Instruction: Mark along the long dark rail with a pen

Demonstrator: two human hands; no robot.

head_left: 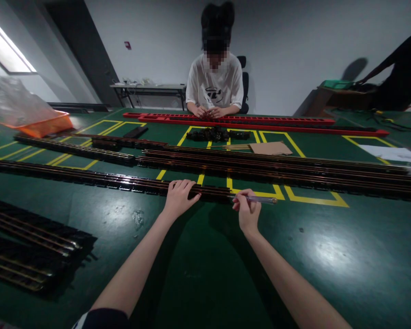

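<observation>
A long black strip with copper-coloured rods (pixel 99 177) lies across the green table (pixel 198 256). My left hand (pixel 181 197) rests on this strip near its right end, fingers over the top and thumb apart. At the strip's right end, my right hand (pixel 247 208) is closed around a clear, pen-like tool (pixel 265 199), whose back end points right. The tool's tip is too small to make out. Just beyond lie several similar long strips (pixel 277 171), running to the right.
Across the table a person in a white shirt (pixel 215 87) handles something by red rails (pixel 260 121). Black parts (pixel 208 134) and cardboard (pixel 271 148) lie mid-table. An orange basket (pixel 55 124) stands left, more strips (pixel 27 228) near left. Another person (pixel 402 68) is far right.
</observation>
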